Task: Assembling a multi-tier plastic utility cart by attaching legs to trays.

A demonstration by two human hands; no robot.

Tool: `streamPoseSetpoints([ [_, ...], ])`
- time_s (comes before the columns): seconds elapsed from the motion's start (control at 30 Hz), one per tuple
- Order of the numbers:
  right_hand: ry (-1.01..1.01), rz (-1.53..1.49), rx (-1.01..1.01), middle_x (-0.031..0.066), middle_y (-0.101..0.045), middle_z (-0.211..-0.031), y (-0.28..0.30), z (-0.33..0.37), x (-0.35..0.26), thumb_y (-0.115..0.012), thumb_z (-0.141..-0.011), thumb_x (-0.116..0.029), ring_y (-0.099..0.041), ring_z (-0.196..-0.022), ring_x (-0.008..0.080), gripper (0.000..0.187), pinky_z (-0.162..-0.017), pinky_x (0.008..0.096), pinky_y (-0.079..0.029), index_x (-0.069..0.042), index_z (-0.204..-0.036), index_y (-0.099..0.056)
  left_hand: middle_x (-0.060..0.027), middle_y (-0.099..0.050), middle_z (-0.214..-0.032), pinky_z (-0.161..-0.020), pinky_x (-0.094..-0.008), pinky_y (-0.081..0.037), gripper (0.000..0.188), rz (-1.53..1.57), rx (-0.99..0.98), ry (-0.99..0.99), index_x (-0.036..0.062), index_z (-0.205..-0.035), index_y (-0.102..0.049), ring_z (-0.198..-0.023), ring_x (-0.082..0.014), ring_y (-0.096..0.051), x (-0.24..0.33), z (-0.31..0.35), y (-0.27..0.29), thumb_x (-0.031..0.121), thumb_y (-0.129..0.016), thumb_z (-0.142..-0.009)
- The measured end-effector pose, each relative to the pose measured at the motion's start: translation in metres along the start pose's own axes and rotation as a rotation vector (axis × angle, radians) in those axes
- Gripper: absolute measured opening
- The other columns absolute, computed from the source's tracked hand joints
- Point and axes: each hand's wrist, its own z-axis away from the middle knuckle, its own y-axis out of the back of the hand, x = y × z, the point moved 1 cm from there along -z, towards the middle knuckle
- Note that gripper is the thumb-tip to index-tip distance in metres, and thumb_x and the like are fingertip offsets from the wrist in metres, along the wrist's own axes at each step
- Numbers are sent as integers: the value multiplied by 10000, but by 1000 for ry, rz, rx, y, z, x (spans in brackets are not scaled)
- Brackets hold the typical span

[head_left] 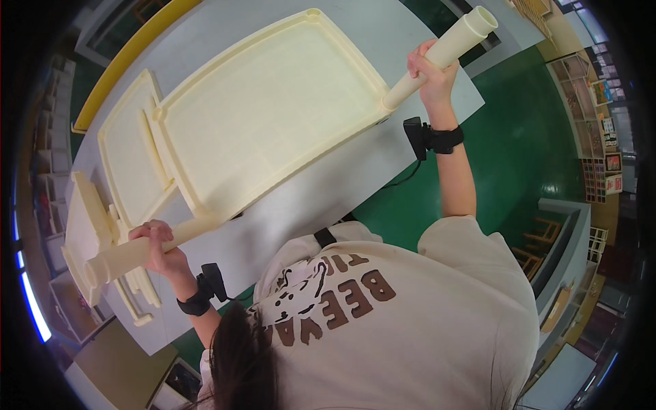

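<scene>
A large cream plastic shelf panel (273, 113) with a raised rim lies tilted across my view, over a light grey table. My left hand (159, 247) is wrapped round a cream plastic tube (113, 265) at the panel's near left corner. At the right corner, a second cream tube (463, 39) runs outward to a wider, stepped hollow end, and my right hand (430, 74) grips it around the middle. Both tubes meet the panel's corners; whether they are fully seated I cannot tell. Black straps with small devices sit on both wrists.
The grey table (301, 198) carries another rimmed cream panel (123, 154), with more cream plastic pieces (85, 219) and thin bars (137, 290) at its left. A yellow curved edge (126, 65) stands beyond. Green floor (519, 130), wooden chairs (540, 239) and shelves lie to the right.
</scene>
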Motion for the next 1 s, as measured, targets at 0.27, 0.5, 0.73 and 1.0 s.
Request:
streamPoseSetpoints([
  [0.27,-26,-11,-24,29,-463,-530,3,-11,6,-581,-625,18,-438,-436,104,115,-420,225,-321,-21,-635,-474,-60,-396,-554,-489,-233,-296,109,6,6,36,41,-735,-391,-503,-129,-349,-2,0,-1,13,-494,-713],
  [0.5,-8,10,-17,22,-469,-536,-1,-1,6,-587,-608,26,-429,-434,95,125,-425,224,-345,-24,-629,-475,-54,-383,-556,-490,-232,-300,100,-10,18,3,29,-737,-396,-506,-124,-346,-4,0,0,9,-488,-701],
  [0.73,19,-45,-65,30,-467,-539,9,0,4,-583,-592,36,-426,-429,102,125,-438,227,-356,-19,-627,-476,-53,-373,-557,-475,-229,-299,95,30,22,-8,22,-733,-391,-498,-126,-345,-2,2,-7,-2,-476,-698],
  [1.0,-89,-56,-113,34,-446,-518,10,-14,5,-585,-554,52,-421,-420,117,162,-456,253,-360,-31,-605,-455,-48,-363,-554,-468,-228,-295,97,9,54,-36,26,-724,-386,-499,-129,-345,-6,2,-5,7,-478,-702],
])
